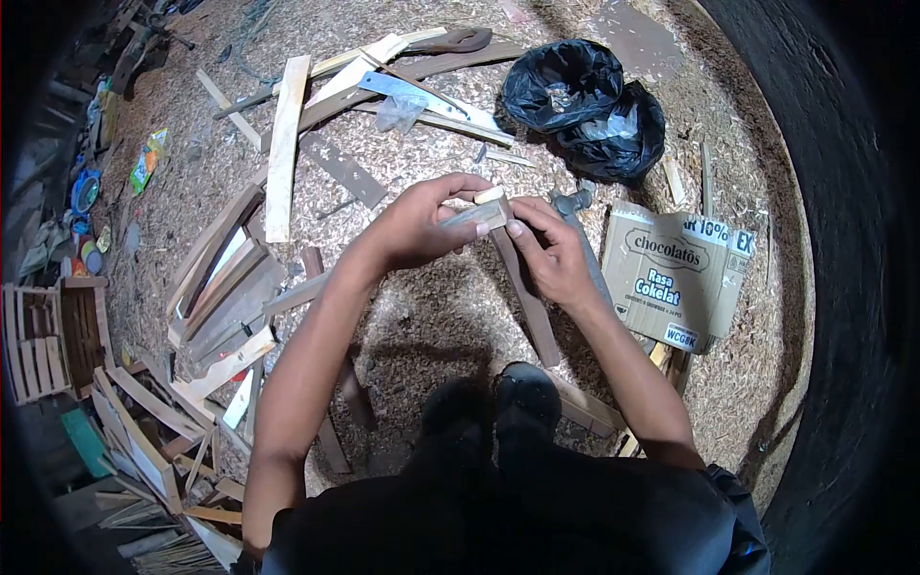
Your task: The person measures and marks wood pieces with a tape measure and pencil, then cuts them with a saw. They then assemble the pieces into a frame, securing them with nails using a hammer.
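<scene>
Both hands meet in front of me at a joint between wooden pieces. My left hand (417, 220) is closed around a short greyish wood piece (470, 218), its thumb along the near side. At the end of that piece sits a small pale wood bit (489, 195). My right hand (553, 251) pinches the same corner, at the top of a long dark wooden strip (527, 302). This strip slopes down toward my right shoe (528, 393). Just beyond my right hand lies what looks like a hammer (573, 202), partly covered by the hand.
A flattened chocolatos carton (671, 278) lies at right, below black plastic bags (565, 81). Beyond my hands are a handsaw (422, 94) and pale boards (286, 144). Wood offcuts (225, 278) and a slatted crate (57, 335) stand at left. Wood shavings cover the ground.
</scene>
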Demonstrator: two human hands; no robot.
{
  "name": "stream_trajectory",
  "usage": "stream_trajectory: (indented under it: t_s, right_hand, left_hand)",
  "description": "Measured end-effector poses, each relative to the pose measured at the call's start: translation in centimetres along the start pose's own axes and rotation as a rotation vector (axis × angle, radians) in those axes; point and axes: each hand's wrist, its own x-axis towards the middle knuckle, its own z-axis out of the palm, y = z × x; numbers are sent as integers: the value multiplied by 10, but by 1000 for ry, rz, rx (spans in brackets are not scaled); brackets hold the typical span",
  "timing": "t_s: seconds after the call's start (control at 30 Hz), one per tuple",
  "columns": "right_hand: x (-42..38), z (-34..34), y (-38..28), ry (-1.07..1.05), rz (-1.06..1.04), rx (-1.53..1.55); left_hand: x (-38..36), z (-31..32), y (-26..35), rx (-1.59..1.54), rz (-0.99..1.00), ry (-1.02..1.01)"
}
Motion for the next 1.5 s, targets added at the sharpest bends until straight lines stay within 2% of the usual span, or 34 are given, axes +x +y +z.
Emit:
stream_trajectory:
  t_s: [0.13, 0.33, 0.53, 0.73, 0.93, 1.03, 1.13, 1.23, 1.33, 1.43, 1.5]
  right_hand:
    - [1, -2, -2, -16, -8, 2]
    - [1, -2, -4, -22, -33, -22]
    - [-1, -1, -2, -6, -31, 0]
    - [-1, 0, -2, -4, -20, 21]
    - [-1, 2, -3, 1, -5, 35]
    - [-1, 1, -2, -9, -16, 19]
    - [1, -5, -12, 3, 17, -49]
    - [4, -8, -16, 158, 60, 158]
    - [2, -5, -30, 221, 138, 251]
    - [0, -3, -40, 209, 7, 153]
    - [0, 3, -40, 233, -99, 201]
  left_hand:
    - [-1, 3, 2, 5, -20, 19]
    - [0, 2, -3, 114, 78, 6]
    - [-3, 3, 1, 135, 95, 18]
    - [-5, 2, 5, 218, 70, 19]
    - [-5, 1, 2, 147, 46, 10]
    - [-8, 2, 15, 143, -59, 18]
    - [-6, 2, -2, 243, 96, 55]
    - [-6, -1, -7, 180, 65, 24]
    - [-7, 1, -5, 207, 72, 45]
    - [-9, 2, 6, 204, 54, 8]
    - [-10, 3, 1, 199, 131, 13]
